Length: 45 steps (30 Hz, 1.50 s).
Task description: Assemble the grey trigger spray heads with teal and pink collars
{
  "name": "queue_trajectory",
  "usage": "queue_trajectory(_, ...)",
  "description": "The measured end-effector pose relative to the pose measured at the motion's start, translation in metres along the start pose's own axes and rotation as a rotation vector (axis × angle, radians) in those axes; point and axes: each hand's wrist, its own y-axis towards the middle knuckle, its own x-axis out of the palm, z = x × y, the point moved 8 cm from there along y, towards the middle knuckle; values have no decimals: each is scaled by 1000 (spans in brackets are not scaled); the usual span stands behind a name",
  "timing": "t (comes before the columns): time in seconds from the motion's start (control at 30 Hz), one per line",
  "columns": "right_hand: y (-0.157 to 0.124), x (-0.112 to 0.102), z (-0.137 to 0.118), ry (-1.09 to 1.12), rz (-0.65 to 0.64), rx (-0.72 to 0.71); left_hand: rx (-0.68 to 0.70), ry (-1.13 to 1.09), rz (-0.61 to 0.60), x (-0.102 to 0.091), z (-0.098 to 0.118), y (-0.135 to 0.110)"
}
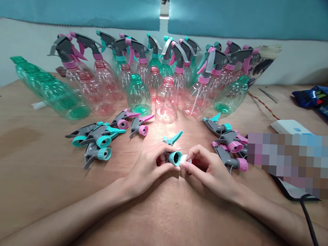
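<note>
Loads of bottles (179,82) along the back of the counter (154,217) already wear sprayer heads (181,53), but several, like that open pink bottle (167,101), don't, and loose heads (94,136) lie on both sides. Left fingers (166,169) are curled around a teal-collared head (174,158) in the middle; right fingers (196,170) pinch a small white piece (184,158) just beside it. Looks unfinished, I'd say.

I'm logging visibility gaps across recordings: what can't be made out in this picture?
Head view: white piece, full shape; fingers of the right hand cover it.
Head view: teal sprayer head, rear body; behind the left hand.
Head view: whatever lies under the pixelated patch.
Head view: blue packet; cut by right edge.
</note>
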Motion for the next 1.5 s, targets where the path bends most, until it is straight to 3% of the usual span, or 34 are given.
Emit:
queue_trajectory(0.2,2,-13,7,100,135,36,-21,-51,-13,-2,-1,0)
queue_trajectory(0.37,3,-14,10,138,90,154,-40,-76,-16,-2,-2,0)
queue_trajectory(0.67,-6,6,-2,127,-123,128,14,-80,-65,4,3,-1)
queue_trajectory(0.9,-4,4,-6,-132,-125,-8,118,-24,-132,10,11,-5)
queue_trajectory(1.13,-5,12,2,-76,-221,101,195,-18,-126,10,15,-7)
queue_trajectory(1.23,-3,8,3,-72,-165,99,205,-21,-139,11,15,-8)
queue_trajectory(1.33,1,0,-1,-125,-83,6,171,-32,-154,12,14,-7)
queue_trajectory(1.5,0,-22,-7,-186,151,-105,87,-70,-137,9,13,-4)
